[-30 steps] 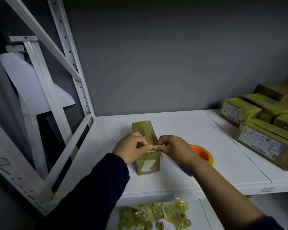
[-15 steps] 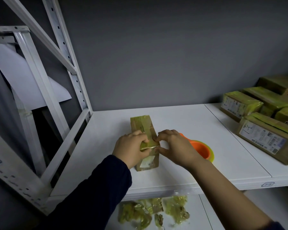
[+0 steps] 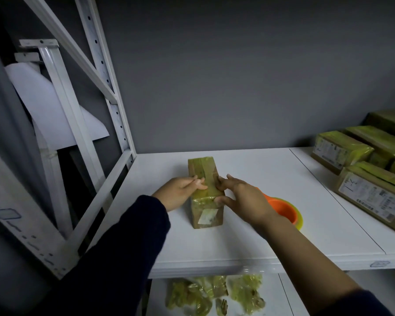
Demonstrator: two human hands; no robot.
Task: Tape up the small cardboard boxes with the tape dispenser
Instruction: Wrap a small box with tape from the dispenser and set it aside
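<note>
Two hands are pressing on one small cardboard box (image 3: 204, 190), lying on the white shelf (image 3: 249, 242): left hand (image 3: 180, 193) flat against its left side, right hand (image 3: 242, 198) gripping the near right corner, fingers spread. Just right of the grip, an orange-and-yellow tape dispenser (image 3: 285, 213) is sitting mostly hidden behind the right wrist. Further right, taped boxes (image 3: 372, 195) are running off frame. Below, crumpled yellowish wrapping (image 3: 214, 295) is blurring. Grey wall behind; lighting dim.
</note>
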